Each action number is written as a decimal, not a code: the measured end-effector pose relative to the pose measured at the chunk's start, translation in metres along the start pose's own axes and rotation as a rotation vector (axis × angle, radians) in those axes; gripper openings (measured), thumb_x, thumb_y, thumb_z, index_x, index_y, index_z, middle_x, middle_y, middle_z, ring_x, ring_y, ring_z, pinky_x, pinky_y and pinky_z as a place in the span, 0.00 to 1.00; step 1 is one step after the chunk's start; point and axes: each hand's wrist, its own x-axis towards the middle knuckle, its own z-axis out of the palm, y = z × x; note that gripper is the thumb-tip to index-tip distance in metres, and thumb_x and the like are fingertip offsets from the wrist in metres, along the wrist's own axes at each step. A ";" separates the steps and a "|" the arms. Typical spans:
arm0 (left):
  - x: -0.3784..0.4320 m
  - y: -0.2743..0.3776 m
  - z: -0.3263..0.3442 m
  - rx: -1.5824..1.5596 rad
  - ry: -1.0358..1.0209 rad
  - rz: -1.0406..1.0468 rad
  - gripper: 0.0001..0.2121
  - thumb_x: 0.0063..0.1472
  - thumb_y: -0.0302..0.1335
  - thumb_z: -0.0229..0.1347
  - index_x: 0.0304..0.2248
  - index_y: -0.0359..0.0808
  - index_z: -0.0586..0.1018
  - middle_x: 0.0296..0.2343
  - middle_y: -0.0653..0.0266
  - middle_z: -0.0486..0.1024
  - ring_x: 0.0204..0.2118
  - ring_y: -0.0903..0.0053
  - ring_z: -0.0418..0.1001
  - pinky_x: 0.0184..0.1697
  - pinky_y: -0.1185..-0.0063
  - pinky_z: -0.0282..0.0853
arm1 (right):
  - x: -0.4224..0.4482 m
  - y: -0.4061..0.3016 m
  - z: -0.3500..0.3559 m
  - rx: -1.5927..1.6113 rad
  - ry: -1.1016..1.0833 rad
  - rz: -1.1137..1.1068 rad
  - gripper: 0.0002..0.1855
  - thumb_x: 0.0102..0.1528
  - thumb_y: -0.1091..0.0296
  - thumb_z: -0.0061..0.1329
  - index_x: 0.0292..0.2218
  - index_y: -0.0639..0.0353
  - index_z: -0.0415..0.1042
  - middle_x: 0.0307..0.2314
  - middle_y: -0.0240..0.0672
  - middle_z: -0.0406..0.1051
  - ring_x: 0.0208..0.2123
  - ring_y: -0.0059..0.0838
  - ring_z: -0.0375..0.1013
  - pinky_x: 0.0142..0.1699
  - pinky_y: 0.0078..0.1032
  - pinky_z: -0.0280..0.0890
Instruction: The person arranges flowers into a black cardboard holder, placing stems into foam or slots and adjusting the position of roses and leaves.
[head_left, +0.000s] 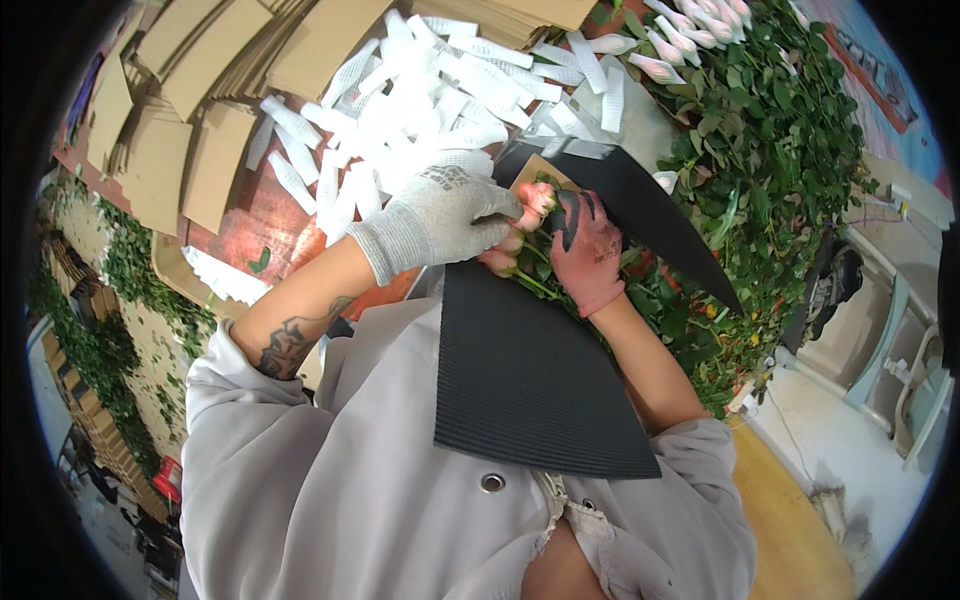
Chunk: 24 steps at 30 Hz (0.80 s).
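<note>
My left hand (469, 214), in a light grey knit glove, has its thumb and fingertips closed at the heads of several pink roses (538, 198). Opposite it, my right hand (587, 244), in a red glove with dark fingers, is curled around the upper part of the same bunch; its fingertips are partly hidden. Green stems and leaves run down below the blooms between my hands. Under and beside the bunch are black ribbed sheets (540, 375), one over my lap and one rising behind my right hand. A piece of brown cardboard (534, 171) shows just behind the blooms.
White paper-like sleeves (420, 97) lie heaped on the reddish table (259, 225). Stacked cardboard sheets (217, 52) stand at the upper left. A large pile of leafy stems (772, 150) fills the right side, with white-wrapped flower heads (690, 30) at its top. A chair frame (877, 330) stands far right.
</note>
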 end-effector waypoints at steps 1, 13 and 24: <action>-0.001 -0.003 0.003 0.008 0.010 -0.025 0.11 0.53 0.28 0.53 0.36 0.37 0.77 0.29 0.61 0.75 0.32 0.67 0.73 0.38 0.73 0.68 | -0.002 0.002 0.001 0.017 0.044 -0.022 0.25 0.47 0.68 0.46 0.48 0.59 0.61 0.48 0.48 0.59 0.49 0.47 0.60 0.50 0.40 0.57; -0.006 -0.013 0.021 0.108 -0.036 0.051 0.12 0.53 0.35 0.54 0.38 0.46 0.77 0.23 0.68 0.75 0.26 0.70 0.75 0.30 0.74 0.68 | 0.000 0.007 -0.007 0.184 0.111 -0.097 0.23 0.42 0.80 0.40 0.43 0.64 0.62 0.37 0.49 0.64 0.41 0.51 0.63 0.46 0.38 0.59; 0.006 -0.004 0.009 -0.045 0.225 0.063 0.14 0.52 0.35 0.55 0.38 0.39 0.76 0.25 0.64 0.75 0.28 0.68 0.73 0.32 0.74 0.67 | -0.004 0.016 0.000 0.189 0.120 -0.108 0.23 0.42 0.78 0.42 0.43 0.65 0.62 0.39 0.51 0.62 0.42 0.53 0.63 0.46 0.41 0.59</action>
